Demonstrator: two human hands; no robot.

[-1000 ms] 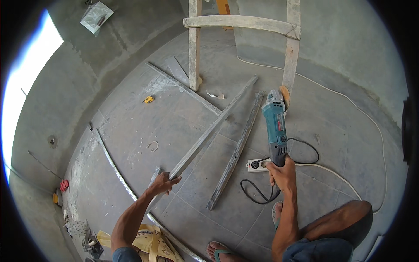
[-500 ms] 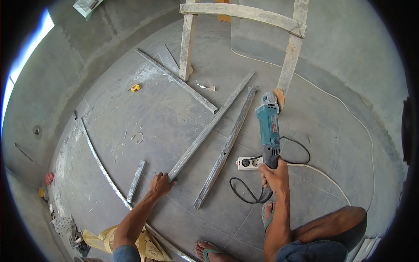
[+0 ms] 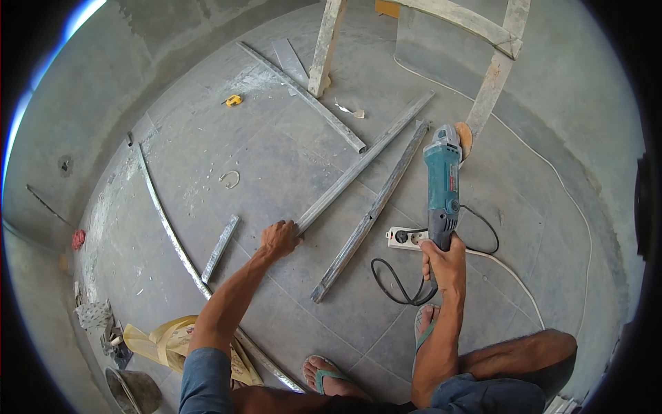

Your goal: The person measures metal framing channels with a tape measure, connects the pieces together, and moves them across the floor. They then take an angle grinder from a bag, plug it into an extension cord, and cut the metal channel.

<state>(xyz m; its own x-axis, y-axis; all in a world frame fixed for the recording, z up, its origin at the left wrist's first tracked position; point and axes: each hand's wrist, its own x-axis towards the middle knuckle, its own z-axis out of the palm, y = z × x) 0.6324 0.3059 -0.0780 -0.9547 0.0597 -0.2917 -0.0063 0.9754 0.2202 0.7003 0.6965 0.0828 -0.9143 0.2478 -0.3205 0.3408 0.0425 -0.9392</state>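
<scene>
My right hand (image 3: pixel 447 263) is wrapped round the rear handle of a teal angle grinder (image 3: pixel 443 181), whose head points away from me. A tan disc (image 3: pixel 464 140) sits at the right side of that head, near the foot of a wooden frame leg. My left hand (image 3: pixel 280 239) is closed round the near end of a long grey metal channel (image 3: pixel 369 159), which runs diagonally away to the right. Between the channel and the grinder a second, dirtier metal bar (image 3: pixel 369 215) lies on the floor. The grinder's black cord (image 3: pixel 393 295) loops below my right hand.
A white power strip (image 3: pixel 407 238) lies beside the grinder handle. A wooden frame (image 3: pixel 498 77) stands at the far right. More metal lengths include a bar (image 3: pixel 310 100), a short piece (image 3: pixel 221 247) and a long strip (image 3: pixel 163 219). A yellow tape measure (image 3: pixel 233 100) and yellow sack (image 3: pixel 165 339) lie leftward.
The whole view has shifted, with floor things appearing farther right and mostly higher. Both hands keep their grips on the channel and the grinder. A bucket now shows at the lower left.
</scene>
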